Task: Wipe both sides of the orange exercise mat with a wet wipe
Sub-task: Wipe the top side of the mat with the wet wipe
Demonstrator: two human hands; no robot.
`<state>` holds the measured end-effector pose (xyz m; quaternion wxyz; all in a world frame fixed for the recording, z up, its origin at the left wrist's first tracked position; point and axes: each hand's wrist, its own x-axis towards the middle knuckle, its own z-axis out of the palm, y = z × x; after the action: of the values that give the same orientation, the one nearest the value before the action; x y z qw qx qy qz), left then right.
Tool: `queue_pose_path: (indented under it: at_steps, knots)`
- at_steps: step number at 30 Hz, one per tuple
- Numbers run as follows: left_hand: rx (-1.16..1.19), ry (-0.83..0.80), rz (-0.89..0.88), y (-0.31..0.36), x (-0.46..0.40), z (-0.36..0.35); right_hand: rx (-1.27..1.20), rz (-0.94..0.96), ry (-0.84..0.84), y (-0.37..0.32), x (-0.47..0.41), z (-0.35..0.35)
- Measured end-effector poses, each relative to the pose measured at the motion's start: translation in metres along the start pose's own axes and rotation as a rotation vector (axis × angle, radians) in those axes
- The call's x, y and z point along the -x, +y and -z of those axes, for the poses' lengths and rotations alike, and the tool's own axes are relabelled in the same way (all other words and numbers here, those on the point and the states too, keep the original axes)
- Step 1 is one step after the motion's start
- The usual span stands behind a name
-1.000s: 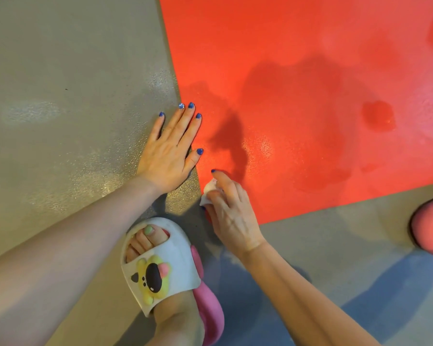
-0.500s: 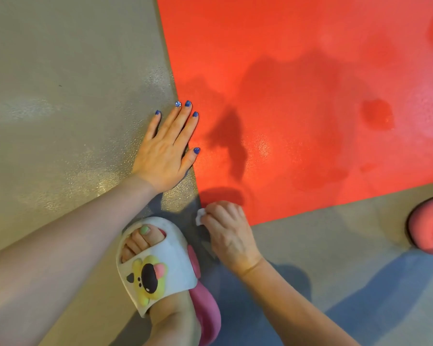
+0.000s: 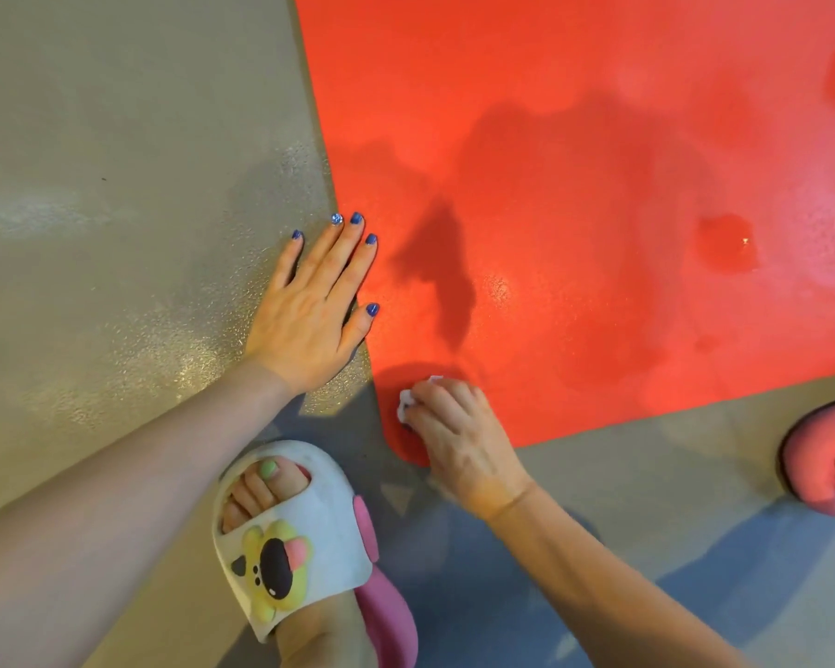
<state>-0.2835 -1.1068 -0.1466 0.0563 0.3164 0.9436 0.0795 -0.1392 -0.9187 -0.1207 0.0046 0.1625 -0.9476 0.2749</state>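
Right hand (image 3: 459, 436) low centre of frame, fingers curled round wet wipe (image 3: 407, 402), pressing it onto near-left corner of orange exercise mat (image 3: 574, 209). Only a small white wad of wipe visible, poking out past fingertips on left side; rest hidden under hand. Right forearm running off lower right of frame.

Left hand (image 3: 309, 306) left of centre, flat and released, fingers straight and close together, blue nails. Palm and little finger on grey floor (image 3: 116, 185); thumb and index-side fingertips lying across mat's left edge, on orange. Holding nothing. Left forearm running off lower left of frame.

Mat filling upper right of frame, flat on floor, left edge slanting down from top centre to rounded corner beside right hand, near edge rising toward right border. Surface patchy: darker areas and glossy spots, shadows of hands across middle.

Below left hand, bottom centre: foot in white slipper (image 3: 290, 547) with yellow flower and pink sole, toes pointing up-frame, just left of right wrist. Second pink slipper (image 3: 820, 460) at right border, partly cut off, just below mat's near edge.
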Motion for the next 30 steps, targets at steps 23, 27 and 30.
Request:
queue_pose_path:
  at_steps: [23,27,30]
  knots:
    - [-0.066,-0.572,0.028,-0.003,-0.027,0.077,0.055,-0.731,0.099,0.031,-0.037,0.047]
    - [-0.173,-0.677,0.050,0.004,-0.028,0.122,0.109,-0.743,-0.120,0.024,-0.037,0.068]
    - [-0.115,-0.604,0.101,0.008,-0.013,0.143,0.064,-0.736,-0.213,0.025,-0.030,0.075]
